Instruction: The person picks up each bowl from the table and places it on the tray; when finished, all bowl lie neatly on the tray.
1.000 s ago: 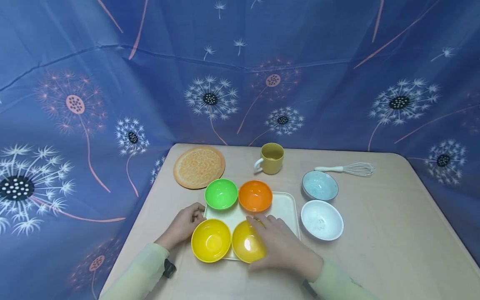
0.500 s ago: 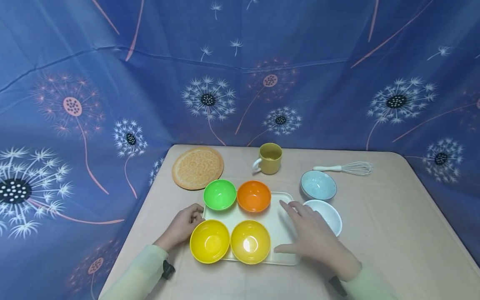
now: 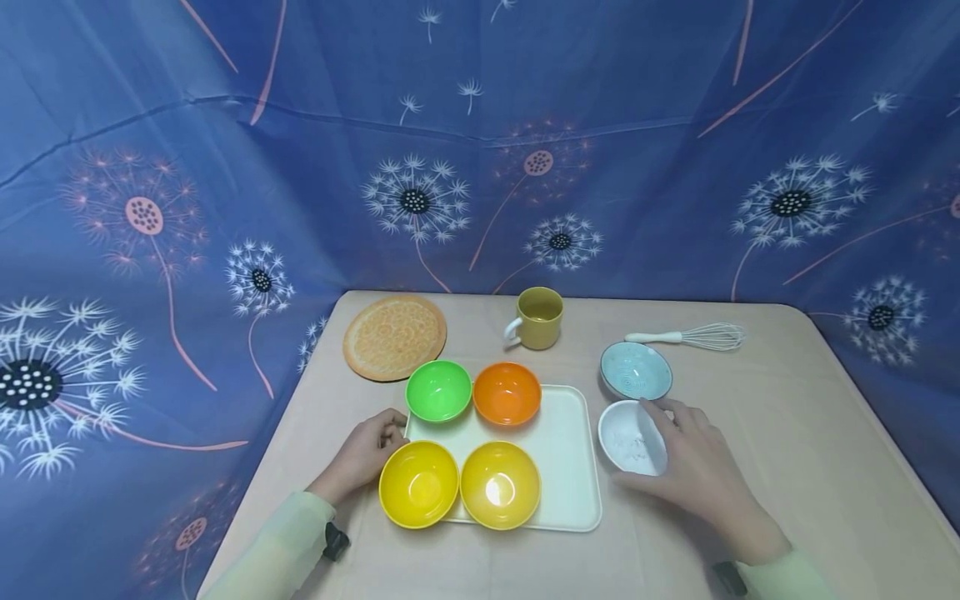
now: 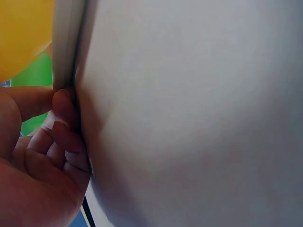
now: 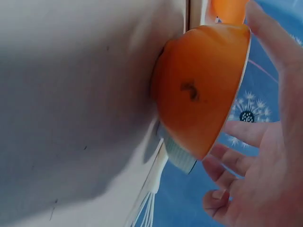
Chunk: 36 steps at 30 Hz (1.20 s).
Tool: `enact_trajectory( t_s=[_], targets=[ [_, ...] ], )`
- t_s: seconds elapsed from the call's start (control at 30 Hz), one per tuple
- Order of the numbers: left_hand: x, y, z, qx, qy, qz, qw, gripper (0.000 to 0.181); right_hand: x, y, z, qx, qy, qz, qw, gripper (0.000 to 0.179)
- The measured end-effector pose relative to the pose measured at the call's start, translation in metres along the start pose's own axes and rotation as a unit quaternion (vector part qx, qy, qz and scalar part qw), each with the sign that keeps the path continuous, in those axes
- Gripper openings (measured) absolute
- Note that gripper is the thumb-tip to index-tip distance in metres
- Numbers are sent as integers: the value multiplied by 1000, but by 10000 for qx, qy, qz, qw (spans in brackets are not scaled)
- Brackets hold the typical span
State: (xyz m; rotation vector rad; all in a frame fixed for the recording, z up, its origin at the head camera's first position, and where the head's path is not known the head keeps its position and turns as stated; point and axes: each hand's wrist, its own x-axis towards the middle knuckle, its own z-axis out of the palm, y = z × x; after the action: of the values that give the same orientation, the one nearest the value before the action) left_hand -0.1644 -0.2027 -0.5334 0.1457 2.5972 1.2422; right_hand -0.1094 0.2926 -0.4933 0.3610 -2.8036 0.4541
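Note:
At the left edge of a white tray (image 3: 566, 467), my left hand (image 3: 367, 450) pinches the rim between thumb and fingers, seen close in the left wrist view. A green bowl (image 3: 438, 392), an orange bowl (image 3: 507, 394) and two yellow bowls, one on the left (image 3: 418, 485) and one on the right (image 3: 500, 485), stand on the tray. Right of it sits a bowl with a white inside (image 3: 626, 437) and an orange outside (image 5: 201, 80). My right hand (image 3: 697, 467) spreads over this bowl's right side, thumb and fingertips right at its rim.
A light blue bowl (image 3: 636, 372) stands just behind the white-lined one. Farther back lie a whisk (image 3: 690, 336) and a round mat with a pizza-crust look (image 3: 395, 337). A mustard mug (image 3: 540, 318) stands between them. Blue patterned cloth (image 3: 480, 208) hangs behind the table.
My right hand has left the right yellow bowl, which now rests on the tray, and has moved right to the white-lined bowl. The left hand has stayed at the tray's edge.

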Motion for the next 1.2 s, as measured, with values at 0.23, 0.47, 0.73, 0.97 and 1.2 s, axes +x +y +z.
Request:
enact_trajectory(
  t_s=[0.23, 0.47, 0.73, 0.97, 1.2],
  targets=[
    [0, 0, 1, 65, 41, -20, 10000, 25, -2, 5, 3, -29, -82, 154, 9998, 121],
    [-1, 0, 1, 40, 29, 5, 10000, 25, -2, 5, 4, 174, -248, 282, 9991, 117],
    [-1, -1, 1, 34, 47, 78, 10000, 26, -1, 2, 4, 153, -333, 353, 9987, 118],
    [-1, -2, 1, 24, 40, 55, 10000, 26, -1, 1, 7, 299, -355, 422, 9980, 113],
    [1, -1, 1, 52, 40, 48, 10000, 26, -2, 3, 9, 318, -298, 432, 9981, 112]
  ],
)
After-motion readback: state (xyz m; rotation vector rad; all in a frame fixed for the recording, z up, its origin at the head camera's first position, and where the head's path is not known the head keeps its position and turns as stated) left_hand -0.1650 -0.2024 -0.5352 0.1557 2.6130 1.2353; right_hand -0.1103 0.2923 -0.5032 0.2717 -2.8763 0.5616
